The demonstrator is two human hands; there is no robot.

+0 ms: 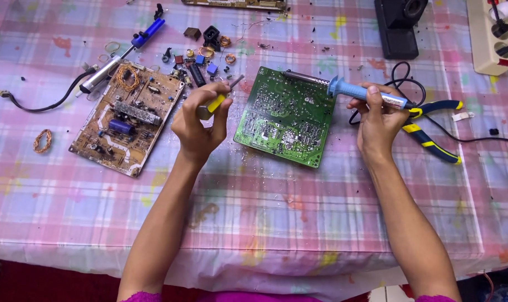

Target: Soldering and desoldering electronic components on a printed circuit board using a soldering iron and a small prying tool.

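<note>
blue soldering iron pinched in right hand fingers; left hand fingers clenched round yellow-handled tool.

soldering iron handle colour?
Light blue, on the soldering iron in the right hand; head view shows it best.

Only 1 head-worn view looks steeply down, close over the checked tablecloth

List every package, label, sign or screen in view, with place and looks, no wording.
No packages, signs or screens show.
Soldering iron in the right hand: a pale label band wraps its blue handle near the cord end.
White tag: small strip on the tablecloth beside the pliers.
</note>
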